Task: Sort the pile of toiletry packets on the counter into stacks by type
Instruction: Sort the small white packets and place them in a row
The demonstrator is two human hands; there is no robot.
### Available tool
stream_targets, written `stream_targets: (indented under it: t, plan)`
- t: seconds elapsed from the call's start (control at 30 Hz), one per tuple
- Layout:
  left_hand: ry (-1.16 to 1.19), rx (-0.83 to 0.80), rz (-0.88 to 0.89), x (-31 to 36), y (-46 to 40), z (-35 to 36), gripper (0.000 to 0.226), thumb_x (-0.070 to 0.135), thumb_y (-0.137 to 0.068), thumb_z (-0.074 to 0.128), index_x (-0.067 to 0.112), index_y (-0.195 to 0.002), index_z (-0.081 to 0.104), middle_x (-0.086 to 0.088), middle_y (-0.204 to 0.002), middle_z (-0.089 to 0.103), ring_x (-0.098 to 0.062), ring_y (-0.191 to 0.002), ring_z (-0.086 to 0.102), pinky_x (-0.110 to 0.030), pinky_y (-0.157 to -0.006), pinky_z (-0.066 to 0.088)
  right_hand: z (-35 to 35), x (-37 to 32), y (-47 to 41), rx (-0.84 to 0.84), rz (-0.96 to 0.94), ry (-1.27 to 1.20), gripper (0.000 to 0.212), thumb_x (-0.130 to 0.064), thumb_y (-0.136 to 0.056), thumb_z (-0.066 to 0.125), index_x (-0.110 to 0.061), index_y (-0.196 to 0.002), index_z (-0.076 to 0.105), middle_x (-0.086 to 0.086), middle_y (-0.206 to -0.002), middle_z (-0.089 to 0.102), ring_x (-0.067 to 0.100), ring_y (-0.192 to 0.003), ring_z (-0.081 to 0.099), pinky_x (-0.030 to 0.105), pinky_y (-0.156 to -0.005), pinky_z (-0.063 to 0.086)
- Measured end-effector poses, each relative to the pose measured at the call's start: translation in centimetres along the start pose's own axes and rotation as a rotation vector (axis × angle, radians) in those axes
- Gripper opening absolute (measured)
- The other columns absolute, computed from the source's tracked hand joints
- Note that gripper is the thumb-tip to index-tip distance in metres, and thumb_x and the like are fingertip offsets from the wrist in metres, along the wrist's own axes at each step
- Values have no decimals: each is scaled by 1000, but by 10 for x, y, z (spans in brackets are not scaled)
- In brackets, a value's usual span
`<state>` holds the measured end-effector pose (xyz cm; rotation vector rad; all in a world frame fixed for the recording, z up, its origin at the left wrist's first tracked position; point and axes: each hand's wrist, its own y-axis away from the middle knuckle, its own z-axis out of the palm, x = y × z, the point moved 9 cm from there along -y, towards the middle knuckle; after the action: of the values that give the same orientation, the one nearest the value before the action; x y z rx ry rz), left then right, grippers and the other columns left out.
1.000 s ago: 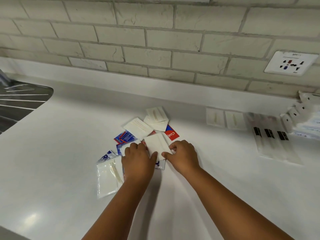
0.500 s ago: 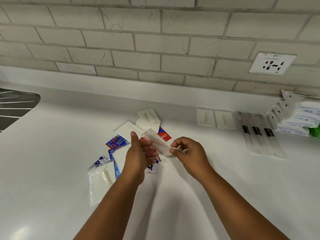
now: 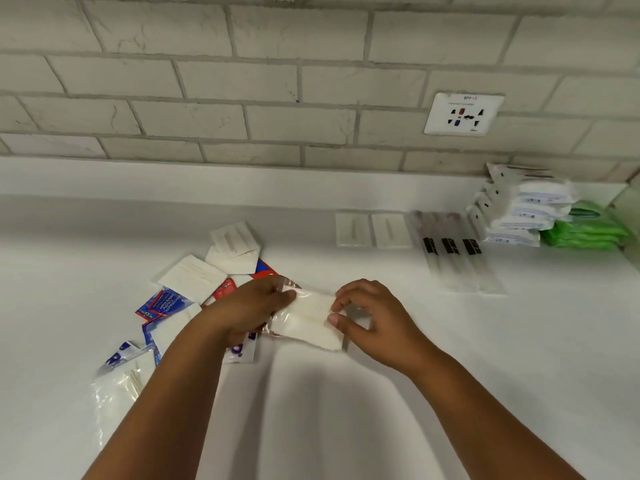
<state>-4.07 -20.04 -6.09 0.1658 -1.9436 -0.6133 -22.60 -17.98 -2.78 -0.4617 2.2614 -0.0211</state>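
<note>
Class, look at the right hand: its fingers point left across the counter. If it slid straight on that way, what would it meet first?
The right hand already pinches the clear packet. Straight on, it would probably meet the left hand gripping the packet's other end, then the unsorted pile. Depth is hard to judge.

Glossy clear-plastic packet [image 3: 308, 318]; smooth white counter [image 3: 450, 358].

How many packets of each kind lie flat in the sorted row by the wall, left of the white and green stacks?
Small white packets: 2
Long clear packets with black bands: 3
Total: 5
</note>
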Motion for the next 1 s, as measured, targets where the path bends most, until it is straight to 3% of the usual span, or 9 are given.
stream_targets:
  t: [0.1,0.2,0.27,0.33,0.43,0.6,0.7,0.9,1.0]
  plan:
    - [-156,-131,72,26,-10,14,17,26,-95,58,14,-82,59,1,-70,52,-11,-59,46,-22,-55,38,-4,15,-6,-23,107,7,28,-35,-86,67,-32,-113,60,-19,-111,58,5,-107,51,22,-92,43]
    - [-173,-194,137,48,-28,31,20,26,-91,65,19,-73,58,6,-66,52,-10,-59,45,-22,-54,37,-5,40,-5,-52,330,-266,25,-22,-82,74,-30,-103,64,-13,-84,61,5,-79,58,22,-78,48]
    - [-92,-163,146,59,-40,39,12,30,-88,69,18,-89,67,5,-72,61,-10,-64,53,-23,-55,44,-12,56,-2,7,414,-399,22,-13,-80,75,-25,-96,66,-6,-74,61,6,-67,57,23,-70,47]
    - [126,-142,79,56,-52,47,27,32,-83,73,17,-104,66,0,-84,69,-15,-72,62,-31,-67,57,-24,74,3,135,487,-536,21,-9,-79,75,-20,-94,66,1,-76,68,10,-69,64,26,-68,49]
    - [377,-166,-6,49,-63,71,43,21,-78,79,16,-115,58,-9,-93,72,-22,-79,67,-40,-81,58,-47,104,12,371,581,-637,23,-7,-80,75,-20,-94,64,6,-81,71,18,-77,67,28,-67,49]
    - [402,77,99,55,-83,102,39,4,-79,76,12,-112,57,-8,-81,68,-18,-65,66,-31,-66,58,-69,132,13,494,620,-387,24,-13,-82,73,-26,-96,59,0,-80,68,13,-78,66,20,-71,47]
    - [325,205,165,69,-98,105,35,8,-78,78,16,-106,58,-6,-82,66,-20,-67,66,-37,-72,59,-83,132,3,515,556,-184,16,-12,-85,70,-22,-93,60,-7,-79,63,8,-76,61,7,-66,41]
    - [145,353,287,113,-131,97,21,17,-78,78,18,-92,63,1,-81,68,-17,-73,67,-26,-70,56,-111,142,-49,489,477,128,19,-18,-89,63,-14,-107,64,1,-95,69,19,-87,64,25,-75,48]
    - [66,394,312,129,-152,91,20,19,-78,77,18,-92,64,10,-80,65,-3,-70,61,-9,-61,45,-119,150,-75,472,482,235,21,-22,-89,61,-15,-109,64,1,-101,71,21,-92,65,28,-76,50]
